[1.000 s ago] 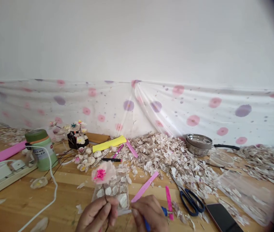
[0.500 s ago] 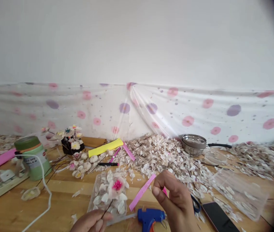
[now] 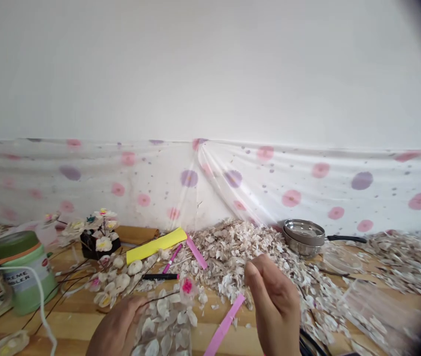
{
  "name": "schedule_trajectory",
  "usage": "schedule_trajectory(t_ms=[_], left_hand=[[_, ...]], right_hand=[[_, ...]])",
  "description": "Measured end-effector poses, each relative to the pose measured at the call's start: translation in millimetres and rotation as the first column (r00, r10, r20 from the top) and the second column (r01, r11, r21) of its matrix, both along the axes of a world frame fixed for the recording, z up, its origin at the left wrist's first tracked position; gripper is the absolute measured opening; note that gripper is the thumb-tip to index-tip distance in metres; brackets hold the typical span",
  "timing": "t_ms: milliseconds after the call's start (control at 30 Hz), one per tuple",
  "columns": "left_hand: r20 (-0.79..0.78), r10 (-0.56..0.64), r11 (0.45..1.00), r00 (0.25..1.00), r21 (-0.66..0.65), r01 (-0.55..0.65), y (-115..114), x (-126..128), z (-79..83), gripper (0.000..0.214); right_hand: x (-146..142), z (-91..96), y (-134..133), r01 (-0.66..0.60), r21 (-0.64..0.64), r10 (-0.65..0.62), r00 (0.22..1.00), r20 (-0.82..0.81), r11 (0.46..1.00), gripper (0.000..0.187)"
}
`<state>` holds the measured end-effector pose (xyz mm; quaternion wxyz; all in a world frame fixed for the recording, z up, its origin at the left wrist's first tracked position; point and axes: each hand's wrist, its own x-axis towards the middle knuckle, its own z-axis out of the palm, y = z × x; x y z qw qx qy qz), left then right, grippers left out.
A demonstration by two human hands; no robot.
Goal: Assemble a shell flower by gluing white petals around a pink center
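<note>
My left hand pinches the thin dark stem of a handmade flower with a bright pink centre and pale petals. The stem points right, so the flower leans over a clear box of whitish petals. To the right, my right hand is raised with thumb and fingers pinched together; whatever they may hold is too small or hidden to make out. It is apart from the flower, beside a pink paper strip on the wooden table.
A heap of dry petals spreads behind my hands. Steel bowls stand at back right. At left are a green jar, a white cable and finished flowers. A yellow paper roll lies near a black marker.
The flower has tipped over to the right as my left hand moved left and up. My right hand has shifted slightly right. The view tilted up, and the blue glue gun is no longer visible.
</note>
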<state>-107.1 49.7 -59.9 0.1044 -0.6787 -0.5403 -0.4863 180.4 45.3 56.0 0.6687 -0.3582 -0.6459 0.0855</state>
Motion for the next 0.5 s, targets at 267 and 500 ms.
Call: schedule_trajectory(t_ms=[267,500], left_hand=[[-0.159,0.107,0.991,0.981,0.102,-0.091,7,-22,-20.2,0.017],[-0.225,0.109,0.970,0.968,0.237,-0.054,11,-20,-23.5,0.015]], right_hand=[[-7,-10.3,25,0.097,-0.045,-0.089,0.982,0.169,0.994,0.009],[-27,-24.9,22,-0.018,-0.157,0.054,0.973,0.226,0.987,0.010]])
